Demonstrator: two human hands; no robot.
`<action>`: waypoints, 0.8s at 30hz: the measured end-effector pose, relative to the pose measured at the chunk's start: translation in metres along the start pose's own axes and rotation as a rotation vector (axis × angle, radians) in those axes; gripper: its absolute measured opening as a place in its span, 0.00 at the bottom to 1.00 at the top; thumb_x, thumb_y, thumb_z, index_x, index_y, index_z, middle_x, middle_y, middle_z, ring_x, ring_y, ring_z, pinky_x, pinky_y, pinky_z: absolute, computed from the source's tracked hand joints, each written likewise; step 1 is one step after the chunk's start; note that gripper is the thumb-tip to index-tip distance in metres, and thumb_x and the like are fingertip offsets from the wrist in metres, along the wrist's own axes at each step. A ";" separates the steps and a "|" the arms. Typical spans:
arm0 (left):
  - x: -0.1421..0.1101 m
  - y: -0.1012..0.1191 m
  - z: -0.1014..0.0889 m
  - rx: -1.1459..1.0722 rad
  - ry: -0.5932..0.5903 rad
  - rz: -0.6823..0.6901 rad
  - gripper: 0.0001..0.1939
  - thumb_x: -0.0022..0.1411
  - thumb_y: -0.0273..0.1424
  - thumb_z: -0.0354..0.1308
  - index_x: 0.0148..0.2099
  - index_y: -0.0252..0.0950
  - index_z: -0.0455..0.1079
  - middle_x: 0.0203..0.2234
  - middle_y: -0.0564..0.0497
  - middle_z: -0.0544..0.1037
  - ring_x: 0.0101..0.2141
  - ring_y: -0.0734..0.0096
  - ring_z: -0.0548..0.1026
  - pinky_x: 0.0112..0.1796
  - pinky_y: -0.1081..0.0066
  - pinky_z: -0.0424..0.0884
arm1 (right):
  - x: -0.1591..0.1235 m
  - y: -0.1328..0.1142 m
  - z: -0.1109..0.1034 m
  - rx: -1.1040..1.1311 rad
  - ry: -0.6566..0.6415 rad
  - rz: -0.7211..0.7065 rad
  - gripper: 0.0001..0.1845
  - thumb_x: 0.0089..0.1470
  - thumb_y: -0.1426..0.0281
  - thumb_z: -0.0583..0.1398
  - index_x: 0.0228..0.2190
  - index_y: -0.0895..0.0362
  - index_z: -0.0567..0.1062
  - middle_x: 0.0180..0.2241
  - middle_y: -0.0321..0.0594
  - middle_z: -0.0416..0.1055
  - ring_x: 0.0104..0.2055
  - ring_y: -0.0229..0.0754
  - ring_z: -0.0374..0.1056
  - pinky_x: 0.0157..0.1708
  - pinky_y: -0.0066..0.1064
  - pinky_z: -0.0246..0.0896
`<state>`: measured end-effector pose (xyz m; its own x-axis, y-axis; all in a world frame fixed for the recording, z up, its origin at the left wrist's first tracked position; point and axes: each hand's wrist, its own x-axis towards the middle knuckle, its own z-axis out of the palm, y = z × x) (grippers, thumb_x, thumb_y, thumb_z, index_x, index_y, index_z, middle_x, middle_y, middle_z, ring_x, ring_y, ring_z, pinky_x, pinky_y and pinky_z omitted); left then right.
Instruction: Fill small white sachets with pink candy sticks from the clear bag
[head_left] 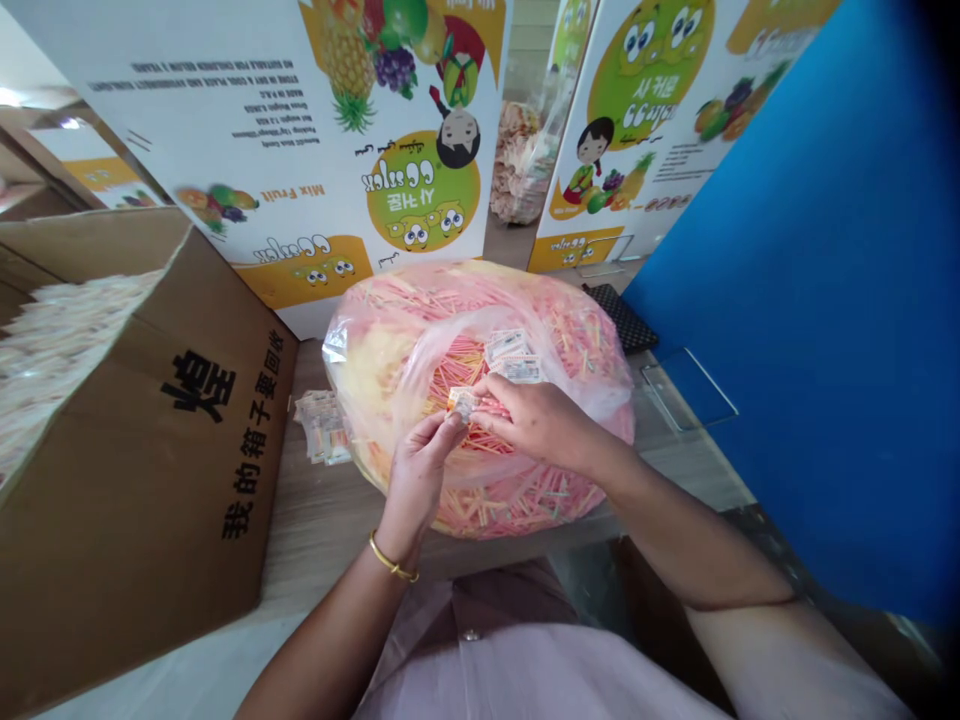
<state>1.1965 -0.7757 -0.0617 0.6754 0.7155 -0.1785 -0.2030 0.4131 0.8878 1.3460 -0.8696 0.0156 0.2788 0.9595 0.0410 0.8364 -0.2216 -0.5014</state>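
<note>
Nearest us is our pale pink top (540, 675). From the left come one open cardboard carton (142, 480), one loose heap of small printed packets (322, 428) on the wooden table (330, 530), then our left hand (416, 475) with one gold bangle (394, 558). It and our right hand (540, 420) are together, fingertips pinching one small packet (463, 402) above one clear plastic bag (577, 385) of pink and yellow sticks (480, 510). Two more packets (514, 355) lie on that bag, just beyond our right hand.
</note>
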 end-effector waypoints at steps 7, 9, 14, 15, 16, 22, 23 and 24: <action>-0.003 -0.001 0.003 -0.003 -0.052 -0.016 0.17 0.60 0.44 0.70 0.43 0.37 0.84 0.40 0.48 0.85 0.46 0.63 0.81 0.58 0.59 0.72 | 0.014 0.017 0.009 0.128 -0.089 0.013 0.09 0.65 0.62 0.59 0.38 0.55 0.74 0.33 0.40 0.76 0.35 0.43 0.70 0.33 0.31 0.53; -0.003 0.000 0.003 -0.023 -0.037 -0.024 0.17 0.58 0.44 0.71 0.42 0.37 0.84 0.39 0.48 0.86 0.45 0.63 0.82 0.59 0.59 0.72 | 0.016 0.021 0.006 0.413 -0.082 -0.034 0.16 0.64 0.55 0.59 0.33 0.54 0.71 0.28 0.35 0.70 0.29 0.38 0.64 0.30 0.30 0.53; -0.002 -0.003 0.005 -0.019 -0.047 -0.055 0.16 0.59 0.42 0.70 0.43 0.36 0.84 0.44 0.47 0.85 0.49 0.61 0.81 0.60 0.58 0.71 | 0.034 0.011 -0.004 1.157 0.247 0.055 0.32 0.61 0.36 0.51 0.25 0.50 0.55 0.19 0.26 0.47 0.18 0.33 0.43 0.18 0.28 0.47; -0.002 -0.004 0.006 -0.014 -0.044 -0.064 0.16 0.58 0.42 0.71 0.43 0.36 0.84 0.44 0.47 0.85 0.49 0.61 0.81 0.60 0.58 0.71 | 0.038 0.007 -0.004 1.205 0.327 0.062 0.33 0.60 0.35 0.51 0.25 0.50 0.53 0.19 0.26 0.45 0.17 0.33 0.43 0.18 0.28 0.48; -0.001 -0.004 0.006 -0.011 -0.041 -0.071 0.17 0.57 0.42 0.71 0.43 0.35 0.84 0.44 0.46 0.85 0.49 0.60 0.81 0.60 0.57 0.72 | 0.041 0.002 -0.003 1.223 0.397 0.057 0.34 0.60 0.35 0.51 0.25 0.50 0.52 0.19 0.26 0.46 0.18 0.33 0.44 0.18 0.28 0.50; 0.001 -0.003 0.008 -0.032 -0.043 -0.094 0.19 0.56 0.43 0.71 0.43 0.35 0.84 0.43 0.45 0.85 0.50 0.56 0.80 0.60 0.53 0.72 | 0.045 -0.013 0.019 1.084 0.537 -0.029 0.32 0.64 0.37 0.47 0.24 0.51 0.55 0.20 0.29 0.53 0.19 0.34 0.52 0.21 0.29 0.59; 0.001 -0.002 0.008 -0.036 -0.044 -0.096 0.19 0.56 0.43 0.71 0.43 0.35 0.84 0.44 0.44 0.85 0.50 0.56 0.80 0.60 0.53 0.72 | 0.044 -0.012 0.024 1.051 0.525 -0.045 0.31 0.65 0.38 0.47 0.25 0.50 0.56 0.20 0.29 0.54 0.19 0.34 0.55 0.23 0.30 0.60; 0.001 -0.001 0.008 -0.038 -0.046 -0.096 0.18 0.56 0.43 0.71 0.43 0.34 0.84 0.44 0.44 0.85 0.51 0.56 0.80 0.60 0.53 0.72 | 0.043 -0.011 0.028 1.015 0.512 -0.064 0.31 0.66 0.39 0.47 0.25 0.50 0.58 0.20 0.30 0.57 0.20 0.35 0.58 0.24 0.31 0.62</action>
<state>1.2034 -0.7803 -0.0595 0.7246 0.6456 -0.2412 -0.1620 0.4998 0.8509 1.3360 -0.8215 -0.0015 0.6040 0.7287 0.3228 0.1528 0.2917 -0.9442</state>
